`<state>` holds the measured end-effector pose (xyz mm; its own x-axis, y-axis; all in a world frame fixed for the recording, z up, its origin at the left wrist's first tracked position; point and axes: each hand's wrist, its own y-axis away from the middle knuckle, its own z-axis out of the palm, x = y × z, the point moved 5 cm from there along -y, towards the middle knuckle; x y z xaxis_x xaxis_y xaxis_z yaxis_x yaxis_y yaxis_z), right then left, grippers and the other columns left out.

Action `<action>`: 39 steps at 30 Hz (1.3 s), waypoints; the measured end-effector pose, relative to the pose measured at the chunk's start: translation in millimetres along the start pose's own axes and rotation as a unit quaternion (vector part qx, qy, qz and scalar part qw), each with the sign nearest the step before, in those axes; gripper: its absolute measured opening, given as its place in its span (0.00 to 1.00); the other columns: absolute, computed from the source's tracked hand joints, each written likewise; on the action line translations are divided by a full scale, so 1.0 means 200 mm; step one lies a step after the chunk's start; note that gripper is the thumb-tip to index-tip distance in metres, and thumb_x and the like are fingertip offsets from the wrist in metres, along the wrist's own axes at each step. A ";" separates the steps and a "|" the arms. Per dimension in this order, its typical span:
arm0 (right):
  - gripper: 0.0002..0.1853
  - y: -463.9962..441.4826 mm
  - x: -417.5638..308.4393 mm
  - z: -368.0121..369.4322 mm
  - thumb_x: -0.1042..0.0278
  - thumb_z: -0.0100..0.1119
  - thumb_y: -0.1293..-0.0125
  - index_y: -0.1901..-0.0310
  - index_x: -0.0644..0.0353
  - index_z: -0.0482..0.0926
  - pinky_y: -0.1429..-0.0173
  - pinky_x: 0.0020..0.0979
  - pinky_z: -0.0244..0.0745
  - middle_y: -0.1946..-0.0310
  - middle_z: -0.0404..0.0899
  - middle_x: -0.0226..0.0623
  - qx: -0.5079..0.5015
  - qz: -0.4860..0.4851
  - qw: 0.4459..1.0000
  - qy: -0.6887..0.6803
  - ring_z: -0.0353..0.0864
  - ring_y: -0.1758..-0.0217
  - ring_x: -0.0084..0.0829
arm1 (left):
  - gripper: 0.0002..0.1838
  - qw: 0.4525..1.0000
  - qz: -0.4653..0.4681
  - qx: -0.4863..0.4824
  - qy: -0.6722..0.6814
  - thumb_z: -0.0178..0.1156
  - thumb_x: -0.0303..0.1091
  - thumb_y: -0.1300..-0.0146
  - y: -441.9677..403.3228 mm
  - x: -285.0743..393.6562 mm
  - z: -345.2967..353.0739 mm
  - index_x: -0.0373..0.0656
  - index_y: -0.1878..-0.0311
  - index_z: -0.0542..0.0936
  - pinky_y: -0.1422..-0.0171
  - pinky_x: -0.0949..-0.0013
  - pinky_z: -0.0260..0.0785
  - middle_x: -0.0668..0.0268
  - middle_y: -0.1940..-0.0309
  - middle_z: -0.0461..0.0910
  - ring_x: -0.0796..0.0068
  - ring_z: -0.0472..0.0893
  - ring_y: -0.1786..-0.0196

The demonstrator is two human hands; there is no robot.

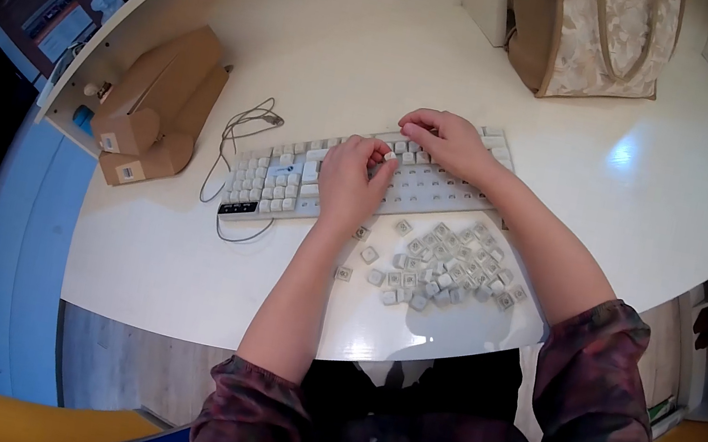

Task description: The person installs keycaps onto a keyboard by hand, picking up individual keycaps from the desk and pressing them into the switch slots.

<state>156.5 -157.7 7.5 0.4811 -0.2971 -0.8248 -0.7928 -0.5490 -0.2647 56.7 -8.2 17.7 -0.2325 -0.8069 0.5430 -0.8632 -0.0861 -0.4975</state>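
Observation:
A white keyboard (420, 197) lies at a slant on the desk, with many bare key sockets in its middle and right part. My left hand (350, 181) is over its middle, thumb and forefinger closed on what looks like a small white keycap (391, 157). Over the upper rows is my right hand (454, 147), its fingers bent and drawn together; what lies between their tips is too small to make out. Loose keycaps (450, 266) are heaped on the desk in front of the keyboard, between my forearms. Keys still sit on the number pad (254, 177) at the left.
A grey cable (227, 137) loops beside the keyboard's left end. Brown cardboard boxes (164, 107) stand at the desk's left side. A patterned bag (593, 45) stands at the back right. The white desk's (172, 284) front edge runs close to my body.

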 end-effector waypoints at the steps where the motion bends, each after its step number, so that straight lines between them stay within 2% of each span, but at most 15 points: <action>1: 0.18 -0.01 0.01 0.00 0.53 0.58 0.28 0.49 0.59 0.85 0.49 0.32 0.77 0.59 0.87 0.38 -0.003 -0.008 1.000 -0.019 0.84 0.57 0.30 | 0.08 1.000 -0.001 0.002 -0.012 0.71 0.35 0.42 -0.01 0.00 0.00 0.45 0.62 0.83 0.50 0.60 0.70 0.67 0.69 0.80 0.64 0.80 0.62; 3: 0.18 0.01 -0.02 -0.03 0.56 0.58 0.25 0.47 0.63 0.83 0.51 0.28 0.76 0.58 0.87 0.34 -0.005 -0.024 0.999 -0.048 0.81 0.57 0.24 | 0.08 1.000 0.001 0.011 -0.027 0.70 0.35 0.42 -0.01 0.01 0.01 0.46 0.62 0.83 0.48 0.60 0.68 0.68 0.69 0.80 0.65 0.80 0.61; 6: 0.18 0.07 -0.09 -0.17 0.57 0.59 0.26 0.46 0.63 0.83 0.51 0.27 0.75 0.58 0.86 0.34 0.029 0.008 0.989 -0.144 0.81 0.56 0.21 | 0.08 1.000 -0.003 0.020 -0.019 0.70 0.35 0.42 -0.01 0.00 0.03 0.47 0.62 0.83 0.45 0.61 0.67 0.69 0.68 0.80 0.65 0.80 0.61; 7: 0.16 0.11 -0.12 -0.23 0.59 0.60 0.26 0.49 0.63 0.85 0.52 0.25 0.75 0.60 0.86 0.30 0.062 0.001 0.988 -0.144 0.79 0.58 0.19 | 0.07 1.000 -0.006 0.014 -0.021 0.70 0.35 0.41 -0.01 0.01 0.02 0.46 0.63 0.83 0.44 0.61 0.66 0.69 0.68 0.80 0.66 0.80 0.60; 10: 0.13 0.30 -0.15 -0.44 0.62 0.60 0.26 0.53 0.64 0.85 0.55 0.24 0.73 0.62 0.86 0.29 0.061 0.017 0.998 0.023 0.77 0.61 0.19 | 0.07 1.000 0.006 0.019 -0.015 0.69 0.36 0.41 0.00 -0.01 0.03 0.46 0.62 0.82 0.43 0.61 0.66 0.69 0.68 0.80 0.66 0.79 0.60; 12: 0.12 0.49 -0.12 -0.51 0.64 0.61 0.27 0.55 0.65 0.86 0.54 0.24 0.75 0.66 0.85 0.29 0.059 0.066 0.992 0.087 0.79 0.62 0.20 | 0.07 1.000 0.009 0.023 -0.015 0.69 0.36 0.40 0.00 0.00 0.03 0.46 0.62 0.82 0.42 0.61 0.66 0.70 0.68 0.80 0.66 0.79 0.60; 14: 0.12 0.69 -0.07 -0.50 0.63 0.63 0.29 0.55 0.64 0.86 0.53 0.26 0.77 0.64 0.85 0.36 0.073 0.117 0.990 0.036 0.80 0.61 0.24 | 0.07 0.999 0.018 0.031 -0.019 0.68 0.35 0.39 -0.01 0.00 0.03 0.46 0.61 0.82 0.42 0.61 0.66 0.69 0.68 0.80 0.66 0.79 0.60; 16: 0.15 0.86 -0.10 -0.43 0.63 0.62 0.29 0.48 0.64 0.83 0.42 0.29 0.77 0.50 0.83 0.43 0.117 0.079 0.990 0.017 0.82 0.48 0.30 | 0.07 0.999 0.018 0.040 -0.003 0.68 0.35 0.39 -0.01 -0.01 0.04 0.46 0.61 0.81 0.41 0.61 0.66 0.70 0.68 0.80 0.67 0.80 0.60; 18: 0.21 0.96 -0.12 -0.35 0.62 0.63 0.30 0.40 0.63 0.79 0.30 0.36 0.71 0.36 0.75 0.49 0.125 0.046 0.990 0.055 0.76 0.34 0.41 | 0.07 0.999 0.009 0.045 0.011 0.68 0.35 0.38 -0.01 -0.01 0.03 0.46 0.60 0.81 0.41 0.61 0.66 0.70 0.68 0.80 0.67 0.80 0.60; 19: 0.26 0.98 -0.17 -0.32 0.58 0.64 0.31 0.36 0.63 0.75 0.26 0.40 0.67 0.32 0.71 0.53 0.086 0.042 0.982 0.161 0.70 0.28 0.49 | 0.07 0.999 0.001 0.044 0.018 0.68 0.35 0.38 -0.01 -0.01 0.03 0.46 0.60 0.81 0.42 0.61 0.66 0.70 0.67 0.80 0.67 0.80 0.61; 23: 0.30 0.96 -0.24 -0.17 0.55 0.64 0.31 0.34 0.66 0.72 0.26 0.41 0.66 0.32 0.70 0.54 0.111 0.021 0.977 0.182 0.70 0.29 0.52 | 0.07 0.997 -0.027 0.052 0.040 0.68 0.35 0.38 -0.02 -0.01 0.02 0.47 0.59 0.81 0.43 0.61 0.67 0.70 0.67 0.81 0.68 0.81 0.63; 26: 0.29 0.93 -0.28 -0.10 0.56 0.63 0.30 0.35 0.66 0.73 0.26 0.42 0.66 0.31 0.70 0.53 0.102 0.031 0.975 0.196 0.70 0.29 0.52 | 0.07 0.995 -0.020 0.056 0.084 0.68 0.35 0.38 -0.03 -0.03 0.02 0.47 0.59 0.81 0.45 0.62 0.69 0.70 0.67 0.81 0.69 0.82 0.65; 33: 0.23 0.90 -0.34 -0.03 0.61 0.61 0.29 0.38 0.66 0.76 0.29 0.42 0.68 0.34 0.71 0.50 0.075 0.022 0.981 0.177 0.71 0.31 0.51 | 0.07 0.994 0.029 0.067 0.087 0.68 0.35 0.37 -0.03 0.01 0.00 0.46 0.59 0.82 0.48 0.61 0.71 0.69 0.67 0.82 0.68 0.83 0.65; 36: 0.18 0.88 -0.39 -0.07 0.65 0.60 0.29 0.42 0.64 0.79 0.30 0.42 0.69 0.35 0.73 0.48 0.143 -0.057 0.965 0.213 0.73 0.33 0.49 | 0.07 0.989 0.036 0.087 0.117 0.67 0.36 0.36 -0.04 0.00 -0.01 0.45 0.60 0.82 0.51 0.59 0.73 0.66 0.66 0.83 0.65 0.83 0.65; 39: 0.13 0.80 -0.42 -0.12 0.67 0.59 0.29 0.46 0.63 0.82 0.31 0.41 0.69 0.39 0.76 0.46 0.179 -0.094 0.958 0.203 0.74 0.35 0.47 | 0.08 0.988 0.015 0.089 0.126 0.66 0.37 0.35 -0.05 0.00 -0.02 0.44 0.61 0.84 0.54 0.58 0.74 0.62 0.67 0.85 0.61 0.83 0.64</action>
<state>-2.2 -240.6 46.6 0.6764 -0.5380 -0.5031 -0.7205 -0.3417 -0.6034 63.2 -4.7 25.2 -0.3810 -0.6411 0.6663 -0.7669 -0.1835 -0.6150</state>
